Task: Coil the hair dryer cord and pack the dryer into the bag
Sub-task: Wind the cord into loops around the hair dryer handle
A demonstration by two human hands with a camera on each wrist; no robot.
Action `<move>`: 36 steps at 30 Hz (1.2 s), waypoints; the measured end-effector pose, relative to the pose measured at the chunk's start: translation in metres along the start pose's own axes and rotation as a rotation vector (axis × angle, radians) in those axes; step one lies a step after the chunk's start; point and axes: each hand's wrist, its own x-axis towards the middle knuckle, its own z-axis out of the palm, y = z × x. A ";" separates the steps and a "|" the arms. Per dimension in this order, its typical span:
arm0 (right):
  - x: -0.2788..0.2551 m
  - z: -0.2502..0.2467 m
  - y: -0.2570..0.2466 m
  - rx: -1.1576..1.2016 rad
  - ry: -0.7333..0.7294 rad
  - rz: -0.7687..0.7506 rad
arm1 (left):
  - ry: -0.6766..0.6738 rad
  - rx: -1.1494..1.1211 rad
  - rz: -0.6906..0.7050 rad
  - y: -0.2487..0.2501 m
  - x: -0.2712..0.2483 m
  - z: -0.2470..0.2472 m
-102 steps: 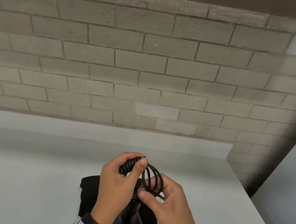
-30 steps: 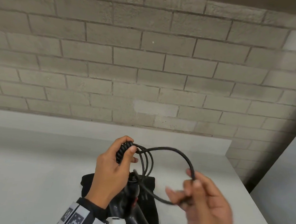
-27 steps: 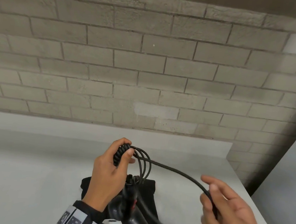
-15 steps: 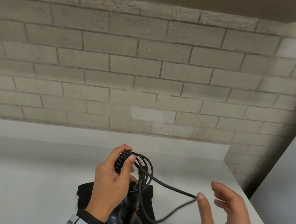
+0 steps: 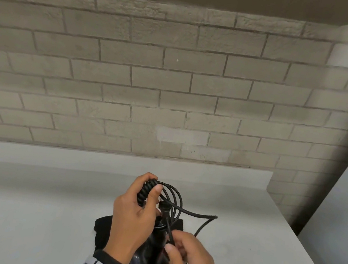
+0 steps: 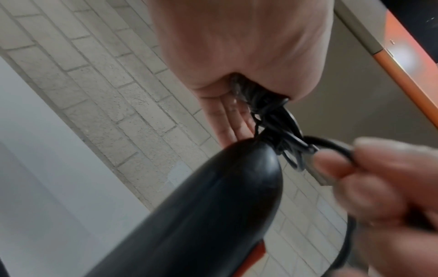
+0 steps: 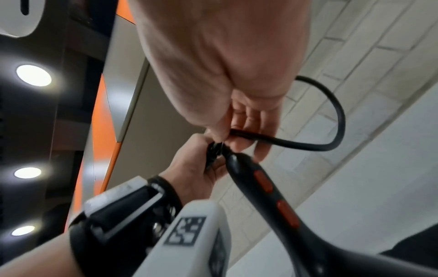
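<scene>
Hands point(image 5: 136, 218) point(image 5: 189, 260) curled around cord point(image 5: 174, 198)

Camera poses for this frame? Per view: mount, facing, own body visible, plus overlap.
Head: on the person's head, facing forward and down at the grey brick wall and white table; shows the left hand gripping the coiled black cord, and the right hand.
Left wrist: along the left hand, facing the glossy black hair dryer handle.
Right wrist: along the right hand, angled upward at ceiling lights; shows the left hand.
Shared: both wrist views show the handle, cord and brick wall.
</scene>
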 end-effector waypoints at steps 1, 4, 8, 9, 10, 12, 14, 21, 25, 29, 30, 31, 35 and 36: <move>0.000 -0.007 -0.002 0.030 -0.029 -0.035 | 0.006 0.010 0.007 -0.001 0.001 -0.002; -0.001 -0.033 -0.003 0.125 -0.030 -0.142 | 0.029 0.007 -0.023 -0.004 0.004 -0.008; -0.004 -0.081 0.012 -0.023 0.053 -0.336 | 0.044 -0.042 -0.097 -0.007 0.006 -0.011; -0.006 -0.091 0.020 -0.113 0.055 -0.356 | 0.043 -0.047 -0.103 -0.007 0.006 -0.011; -0.008 -0.099 0.028 -0.192 0.056 -0.348 | 0.040 -0.053 -0.110 -0.007 0.006 -0.011; -0.012 -0.113 0.048 -0.373 0.078 -0.336 | 0.026 -0.062 -0.120 -0.008 0.006 -0.010; -0.016 -0.119 0.066 -0.567 0.090 -0.348 | 0.004 -0.067 -0.126 -0.007 0.005 -0.008; -0.028 -0.093 0.059 -0.517 0.315 -0.354 | -0.067 -0.072 -0.115 -0.002 0.000 0.001; -0.015 -0.058 0.031 -0.288 0.514 -0.274 | -0.103 -0.056 -0.096 0.002 -0.003 0.004; 0.000 -0.041 0.025 -0.305 0.135 -0.153 | -0.092 -0.049 -0.080 0.003 -0.002 0.003; 0.004 -0.042 0.024 -0.334 0.065 -0.198 | -0.091 -0.043 -0.074 0.003 -0.002 0.002; 0.008 -0.043 0.021 -0.345 0.033 -0.259 | -0.092 -0.036 -0.068 0.003 -0.002 0.001; 0.022 -0.059 -0.003 -0.284 0.034 -0.467 | -0.136 -0.045 -0.058 0.002 -0.003 -0.002; 0.025 -0.064 -0.010 -0.271 0.043 -0.498 | -0.155 -0.058 -0.059 0.002 -0.003 -0.002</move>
